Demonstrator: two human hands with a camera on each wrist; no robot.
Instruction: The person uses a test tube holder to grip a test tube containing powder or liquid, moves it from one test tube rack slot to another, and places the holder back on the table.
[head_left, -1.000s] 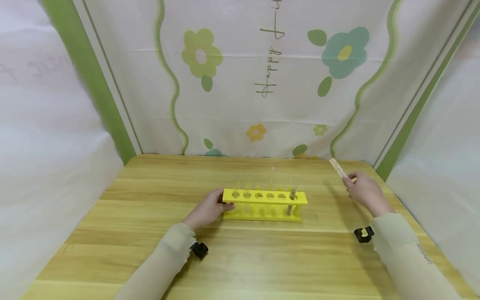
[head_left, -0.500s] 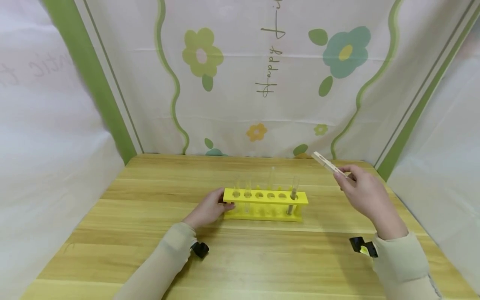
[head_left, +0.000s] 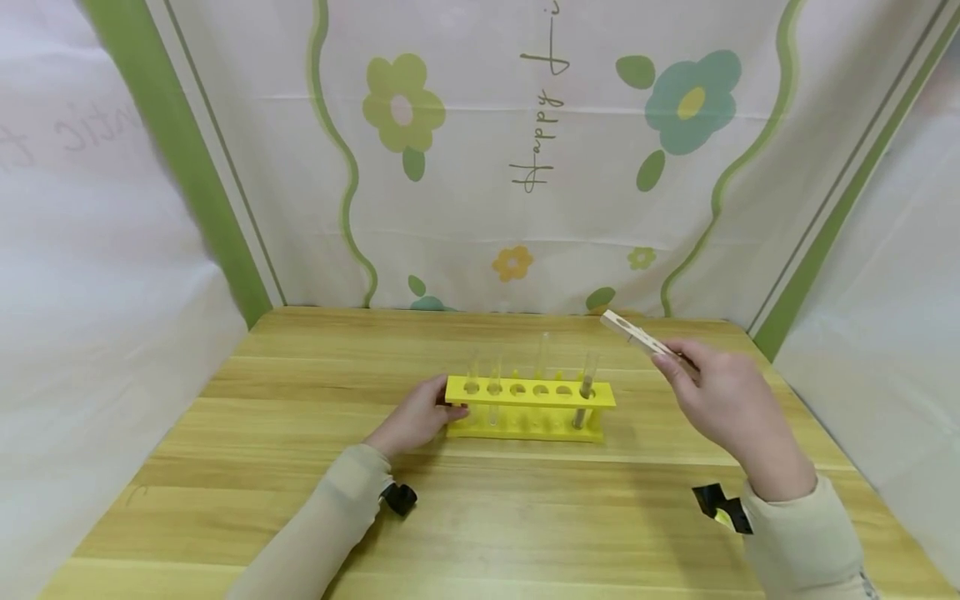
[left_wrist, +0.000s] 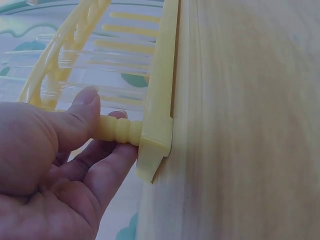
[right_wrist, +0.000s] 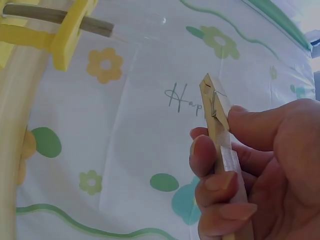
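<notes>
A yellow test tube rack [head_left: 606, 398] stands on the wooden table, and my left hand [head_left: 412, 418] grips its left end. In the left wrist view, that thumb and fingers close round the rack's end post [left_wrist: 112, 129]. My right hand [head_left: 731, 404] holds a wooden test tube holder [head_left: 637, 334] in the air to the right of the rack, its front end pointing up and left. The right wrist view shows the holder's metal spring [right_wrist: 214, 105] near the thumb. A test tube with dark contents [head_left: 587, 387] stands in the rack's rightmost hole.
Clear test tubes [head_left: 495, 372] stand in the two leftmost holes of the rack. Another clear tube [head_left: 543, 354] rises behind the rack's top plate. Beyond the table [head_left: 300, 517] hangs a white flowered cloth [head_left: 465, 183], and pale cloth walls flank both sides.
My right hand has moved left and toward me with the test tube holder, whose front end has swung nearer the rack. My left hand and the rack stay put.
</notes>
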